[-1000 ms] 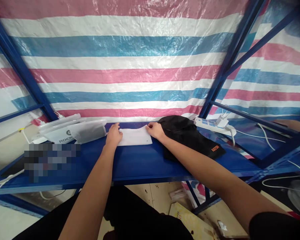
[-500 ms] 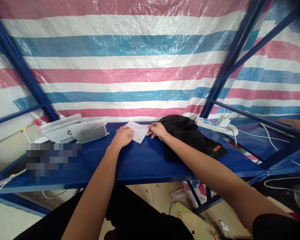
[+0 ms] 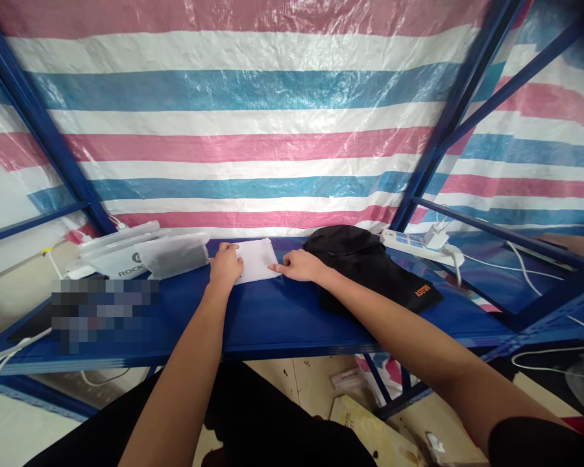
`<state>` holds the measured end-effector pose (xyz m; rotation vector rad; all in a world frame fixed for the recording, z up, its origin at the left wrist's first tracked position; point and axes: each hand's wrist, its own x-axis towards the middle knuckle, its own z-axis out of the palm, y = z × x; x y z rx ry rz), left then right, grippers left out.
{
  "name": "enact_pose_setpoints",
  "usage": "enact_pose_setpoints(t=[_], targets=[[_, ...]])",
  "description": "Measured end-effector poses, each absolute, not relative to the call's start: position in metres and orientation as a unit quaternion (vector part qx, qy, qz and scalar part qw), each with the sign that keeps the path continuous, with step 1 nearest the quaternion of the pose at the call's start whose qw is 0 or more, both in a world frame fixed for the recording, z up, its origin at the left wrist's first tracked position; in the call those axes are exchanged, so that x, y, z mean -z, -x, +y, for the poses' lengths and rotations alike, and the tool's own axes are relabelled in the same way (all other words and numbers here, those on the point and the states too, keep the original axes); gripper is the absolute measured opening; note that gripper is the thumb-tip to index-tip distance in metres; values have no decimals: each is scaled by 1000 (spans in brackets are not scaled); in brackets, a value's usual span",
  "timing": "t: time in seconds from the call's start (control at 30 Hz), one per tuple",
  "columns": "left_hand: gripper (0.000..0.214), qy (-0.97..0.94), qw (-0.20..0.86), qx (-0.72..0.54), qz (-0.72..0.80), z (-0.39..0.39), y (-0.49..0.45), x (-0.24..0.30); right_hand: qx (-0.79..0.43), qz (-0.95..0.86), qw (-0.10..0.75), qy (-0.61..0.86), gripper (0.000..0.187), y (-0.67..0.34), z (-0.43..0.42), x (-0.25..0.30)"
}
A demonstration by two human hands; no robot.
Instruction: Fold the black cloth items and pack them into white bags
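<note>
A white sheet of paper [image 3: 255, 258], which looks folded, lies on the blue metal shelf [image 3: 272, 321] between my hands. My left hand [image 3: 225, 266] grips its left side, with the fingers bent over the far left part and the thumb on the near part. At the right edge, the thumb of my right hand [image 3: 299, 265] presses on the paper while the other fingers are curled. Just right of that hand lies a folded black cloth item [image 3: 360, 266] with orange lettering, partly behind my forearm.
White plastic packages [image 3: 175, 253] stand at the left, near a blurred-out patch. A white power strip [image 3: 413, 245] with plugs and cables sits at the right rear. Blue frame posts [image 3: 433, 155] and a striped plastic sheet [image 3: 253, 149] bound the shelf. A yellow box [image 3: 365, 428] lies below.
The paper has turned from a slanted position to nearly square with the shelf and lies flatter. My left hand has moved slightly left; my right hand has shifted slightly left and down.
</note>
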<state>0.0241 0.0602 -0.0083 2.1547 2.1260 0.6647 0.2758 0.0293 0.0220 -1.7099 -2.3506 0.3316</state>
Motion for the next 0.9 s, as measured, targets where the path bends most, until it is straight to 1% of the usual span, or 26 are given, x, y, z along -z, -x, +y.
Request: enact_pose_setpoints(t=[0.03,0.1,0.17,0.23,0.43,0.53,0.63,0.7,0.77,0.83,0.9], targets=[[51,-696,24,-213,686,61,-24,8,-97,-793,127,588,61,-276,29,-21],[50,-698,26,-215,682,61,-23,7,-64,-790,159,589,52,-276,29,-17],[49,-699,25,-218,680,61,-23,7,-45,-798,164,579,42,-275,29,-13],[48,-697,25,-221,682,62,-24,7,-41,-813,155,560,38,-272,29,-10],[47,-687,15,-228,690,59,-27,3,-46,-848,149,507,39,-267,29,-8],[47,-661,-41,-290,691,53,-22,-7,-50,-848,155,505,37,-268,31,-8],[59,-596,-78,-351,718,50,-10,-18,-54,-849,164,500,37,-270,34,-5],[70,-562,-70,-353,745,51,-1,-22,-54,-848,169,500,36,-270,35,-2],[76,-551,-57,-346,757,54,6,-23,-56,-847,174,499,35,-271,36,-1],[75,-551,-50,-344,758,56,11,-23,-59,-848,177,496,35,-271,36,0],[69,-549,-49,-344,760,58,14,-23,-63,-849,180,494,35,-271,36,0]])
